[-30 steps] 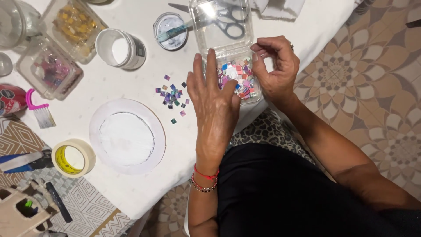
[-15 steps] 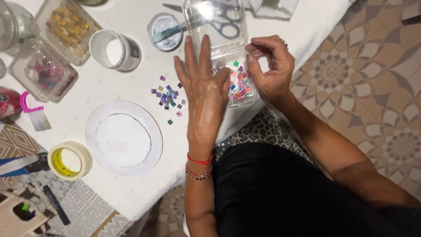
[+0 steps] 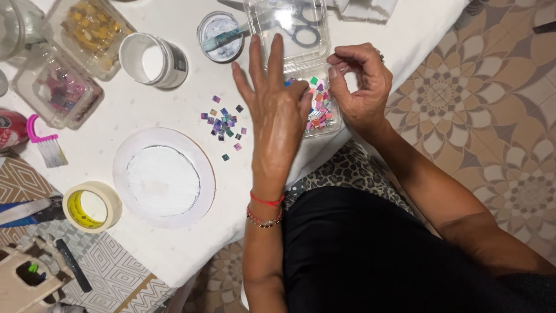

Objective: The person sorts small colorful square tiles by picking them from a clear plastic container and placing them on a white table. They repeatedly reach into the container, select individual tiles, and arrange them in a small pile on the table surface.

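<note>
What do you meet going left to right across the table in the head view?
Pink brush → tape roll → white disc → loose tiles → left hand → tile box → right hand.

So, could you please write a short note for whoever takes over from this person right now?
Left hand: flat, fingers spread, over the near end of the clear tile box and the table beside it; holds nothing visible.
Right hand: fingertips pinched at the box's right edge; any tile between them is too small to tell.
Coloured tiles fill the box's near end. A loose tile pile lies left of the left hand.
White round plate: bare, no tiles on it.
Done: some tiles out on the table. Left: none are on the plate yet.
</note>
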